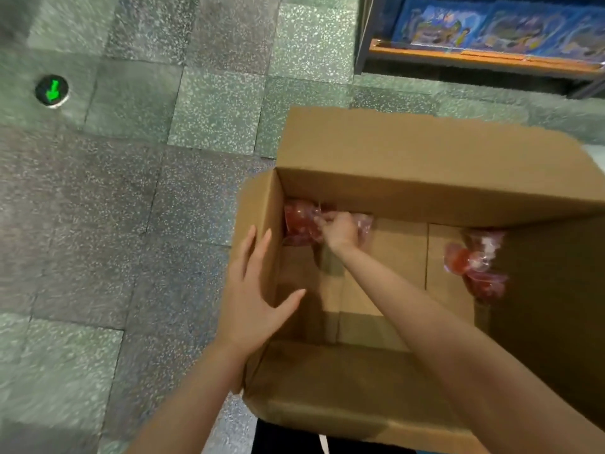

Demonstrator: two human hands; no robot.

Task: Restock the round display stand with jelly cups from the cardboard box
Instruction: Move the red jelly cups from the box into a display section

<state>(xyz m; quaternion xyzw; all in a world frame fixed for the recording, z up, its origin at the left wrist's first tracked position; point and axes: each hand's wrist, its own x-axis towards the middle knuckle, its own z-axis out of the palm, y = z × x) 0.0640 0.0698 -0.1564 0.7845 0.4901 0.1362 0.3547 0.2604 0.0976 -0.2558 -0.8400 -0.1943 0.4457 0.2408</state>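
Note:
An open cardboard box [402, 191] stands on the floor below me. Red jelly cups in clear wrap [299, 221] lie in its far left corner. My right hand [340, 231] reaches deep into the box and its fingers are curled on those cups. A second cluster of red jelly cups [478, 263] lies against the right side of the box floor. My left hand [258, 290] rests with straight fingers on the box's left wall, thumb inside. The round display stand is out of view.
Speckled grey-green tile floor [147, 191] spreads to the left and beyond the box. A round floor light with a green arrow [51, 90] sits at the far left. A shelf with blue printed packages [491, 31] stands at the top right.

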